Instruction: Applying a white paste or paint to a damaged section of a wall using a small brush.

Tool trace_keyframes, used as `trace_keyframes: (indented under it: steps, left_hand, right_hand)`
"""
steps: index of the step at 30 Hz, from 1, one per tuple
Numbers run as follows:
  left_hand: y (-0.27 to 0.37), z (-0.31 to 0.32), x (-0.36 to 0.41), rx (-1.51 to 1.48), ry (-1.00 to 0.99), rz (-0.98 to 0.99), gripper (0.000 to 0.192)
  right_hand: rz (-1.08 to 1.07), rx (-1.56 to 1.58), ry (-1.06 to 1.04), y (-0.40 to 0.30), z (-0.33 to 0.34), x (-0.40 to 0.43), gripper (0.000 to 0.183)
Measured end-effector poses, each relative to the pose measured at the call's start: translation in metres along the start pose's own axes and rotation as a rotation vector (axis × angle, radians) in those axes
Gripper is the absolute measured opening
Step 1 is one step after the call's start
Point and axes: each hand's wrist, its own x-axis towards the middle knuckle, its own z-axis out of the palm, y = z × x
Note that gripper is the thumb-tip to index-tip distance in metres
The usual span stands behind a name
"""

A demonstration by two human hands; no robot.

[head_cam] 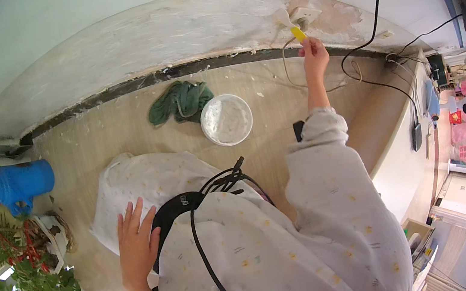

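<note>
My right hand (315, 55) grips the yellow handle of a putty scraper (298, 33). Its pale blade lies against the patchy lower wall (178, 30), just left of a white wall socket (306, 14) with a plug in it. On my knee, over the pale printed cloth, my left hand (138, 243) rests with fingers spread and holds nothing. A round white tub (227, 120) of white paste stands on the floor before me. Against its left side lies a crumpled green cloth (180, 101).
A dark baseboard strip (219, 61) bears white crumbs. At left are a blue watering can (24, 183) and a potted plant (25, 279). Black cables (378, 22) hang on the right beside a pale cabinet (403, 155). Another black cable (207, 259) crosses my lap.
</note>
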Motion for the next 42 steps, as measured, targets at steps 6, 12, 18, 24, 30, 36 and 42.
trace_keyframes:
  steps: [6, 12, 18, 24, 30, 36, 42]
  left_hand:
    - [0.0, -0.003, 0.003, -0.012, -0.015, 0.011, 0.043]
    - [-0.004, -0.007, -0.004, -0.006, 0.01, -0.001, 0.046]
    - [-0.009, 0.003, -0.018, -0.02, 0.061, -0.034, 0.042]
    - [-0.019, 0.014, -0.01, -0.035, 0.032, -0.003, 0.044]
    - [-0.013, 0.009, -0.002, -0.029, 0.022, 0.023, 0.048]
    - [-0.009, 0.008, 0.003, 0.001, 0.012, 0.052, 0.051]
    - [-0.003, 0.003, 0.019, 0.013, 0.032, 0.107, 0.055]
  right_hand:
    - [-0.139, -0.033, -0.29, -0.073, 0.055, -0.027, 0.011]
    - [-0.543, -0.001, -0.415, -0.161, 0.187, -0.049, 0.013]
    - [-0.395, -0.14, -0.282, -0.138, 0.161, -0.025, 0.012]
    - [-0.173, -0.182, -0.359, -0.09, 0.037, -0.043, 0.015]
    - [0.011, -0.32, -0.686, -0.076, -0.002, -0.116, 0.015]
    - [0.018, -0.568, -0.769, -0.039, 0.007, -0.162, 0.011]
    - [-0.273, -0.696, -0.651, -0.023, 0.02, -0.18, 0.011]
